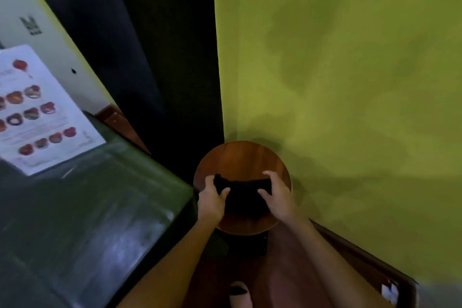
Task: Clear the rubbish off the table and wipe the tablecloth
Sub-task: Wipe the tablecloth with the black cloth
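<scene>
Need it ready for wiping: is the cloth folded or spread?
Folded: the cloth is a compact band, each end held by the left hand and right hand.

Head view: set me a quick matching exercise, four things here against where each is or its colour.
Things:
1. black cloth
2. menu sheet
3. round stool
4. wall

Place or colour:
A. yellow-green
B. lying on the green tablecloth
C. gripped by the left hand and the right hand
D. reddish-brown wood

Pairs: 1-C, 2-B, 3-D, 4-A.
</scene>
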A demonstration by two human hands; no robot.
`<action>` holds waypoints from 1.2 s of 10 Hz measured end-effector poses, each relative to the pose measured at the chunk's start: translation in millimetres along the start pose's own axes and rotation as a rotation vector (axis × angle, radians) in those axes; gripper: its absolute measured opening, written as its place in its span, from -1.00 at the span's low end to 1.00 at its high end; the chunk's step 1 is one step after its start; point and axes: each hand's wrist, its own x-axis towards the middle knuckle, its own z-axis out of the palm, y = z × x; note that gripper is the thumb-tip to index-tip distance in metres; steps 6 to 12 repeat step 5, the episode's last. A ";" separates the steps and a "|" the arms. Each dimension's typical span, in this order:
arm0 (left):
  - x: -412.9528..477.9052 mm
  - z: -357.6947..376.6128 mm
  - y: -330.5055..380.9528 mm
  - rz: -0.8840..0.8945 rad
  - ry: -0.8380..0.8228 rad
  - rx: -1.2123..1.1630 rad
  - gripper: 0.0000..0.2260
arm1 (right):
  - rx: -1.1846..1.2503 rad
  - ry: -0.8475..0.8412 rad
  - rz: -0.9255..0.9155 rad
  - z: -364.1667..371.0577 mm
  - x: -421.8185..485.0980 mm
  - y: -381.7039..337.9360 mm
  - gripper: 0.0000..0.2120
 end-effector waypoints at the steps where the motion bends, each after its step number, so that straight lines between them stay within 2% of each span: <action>1: 1.9 15.8 -15.1 0.056 -0.085 0.230 -0.54 | -0.179 -0.082 0.032 17.3 -1.1 15.9 -0.47; 2: -8.4 30.3 -24.6 0.239 -0.045 0.618 -0.45 | -0.487 -0.054 -0.076 30.5 -11.9 26.0 -0.44; 3: -18.5 36.1 -28.4 0.436 -0.201 1.027 -0.43 | -0.625 -0.167 -0.153 38.6 -23.5 30.5 -0.40; 4: -24.0 34.7 -32.6 0.396 -0.363 1.245 -0.40 | -0.714 -0.250 -0.116 44.3 -31.7 34.8 -0.30; 5: -16.5 33.6 -19.7 0.328 -0.425 1.312 -0.39 | -0.761 -0.305 -0.029 47.1 -21.6 26.6 -0.24; 12: -16.5 33.6 -19.7 0.328 -0.425 1.312 -0.39 | -0.761 -0.305 -0.029 47.1 -21.6 26.6 -0.24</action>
